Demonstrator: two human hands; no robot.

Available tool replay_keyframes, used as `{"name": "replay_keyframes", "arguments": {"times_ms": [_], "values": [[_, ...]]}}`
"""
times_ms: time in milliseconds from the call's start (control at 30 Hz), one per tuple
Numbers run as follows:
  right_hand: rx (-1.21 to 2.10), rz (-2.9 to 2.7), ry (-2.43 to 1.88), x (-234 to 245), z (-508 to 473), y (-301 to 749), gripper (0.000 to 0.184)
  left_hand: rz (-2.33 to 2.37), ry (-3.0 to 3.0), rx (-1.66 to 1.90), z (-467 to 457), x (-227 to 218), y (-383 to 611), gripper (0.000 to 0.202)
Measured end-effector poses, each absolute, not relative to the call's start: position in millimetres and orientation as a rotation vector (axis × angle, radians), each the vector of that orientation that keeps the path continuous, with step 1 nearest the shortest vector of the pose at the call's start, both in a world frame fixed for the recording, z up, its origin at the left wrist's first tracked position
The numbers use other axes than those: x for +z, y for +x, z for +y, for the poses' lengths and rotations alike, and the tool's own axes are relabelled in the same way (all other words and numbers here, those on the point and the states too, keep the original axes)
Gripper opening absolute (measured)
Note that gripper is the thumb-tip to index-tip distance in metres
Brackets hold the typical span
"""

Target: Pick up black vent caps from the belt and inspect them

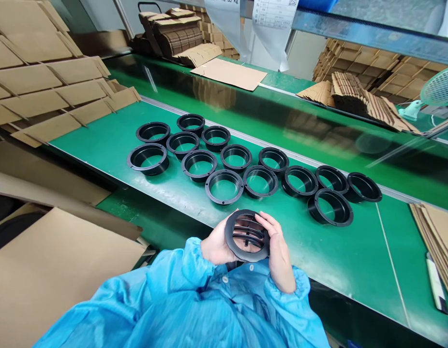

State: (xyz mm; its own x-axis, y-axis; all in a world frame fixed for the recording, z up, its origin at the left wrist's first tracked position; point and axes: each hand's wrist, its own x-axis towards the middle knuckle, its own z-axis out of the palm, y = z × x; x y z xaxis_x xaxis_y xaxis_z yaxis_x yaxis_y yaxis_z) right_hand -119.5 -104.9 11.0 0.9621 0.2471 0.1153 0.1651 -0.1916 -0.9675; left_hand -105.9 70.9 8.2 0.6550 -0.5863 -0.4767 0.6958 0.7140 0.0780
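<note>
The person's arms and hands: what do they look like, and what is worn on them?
Both hands, the left hand and the right hand, are bare, without gloves. The arms wear shiny light-blue sleeves with gathered elastic cuffs, part of a buttoned blue coat.

factory packing line | green conveyor belt (111, 140) | stacked cardboard (46, 82)

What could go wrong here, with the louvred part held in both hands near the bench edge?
1. The black louvred grille is pinched only at its rim by the left hand and right hand, close to the body; a slip could drop it off the green bench.
2. The black flanged rings stand tightly packed, some touching; setting the grille down among them may knock or scuff neighbours.
3. The stacked cardboard sheets at left overhang the bench and might slide onto the rings.
</note>
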Motion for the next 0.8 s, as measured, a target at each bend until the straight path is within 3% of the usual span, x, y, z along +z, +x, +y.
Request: {"name": "replay_keyframes", "arguments": {"times_ms": [267, 400, 600, 733, 800], "values": [[-0.305, -0.813, -2.182, 0, -118, -115, 0.057, 0.586, 0.442, -0.473, 63, 36, -106, 0.038], [-0.280, -0.861, -2.245, 2, -123, -111, 0.067, 0.601, 0.569, -0.484, 58, 40, -98, 0.032], [-0.130, -0.680, -2.302, 10, -125, -113, 0.119, 0.508, 0.647, -0.653, 37, 38, -89, 0.042], [-0.190, -0.727, -2.343, 16, -135, -111, 0.131, 0.459, 0.716, -0.688, 24, 38, -86, 0.050], [-0.300, -0.703, -2.351, 21, -151, -100, 0.126, 0.334, 0.765, -0.727, 21, 36, -84, 0.058]]}}
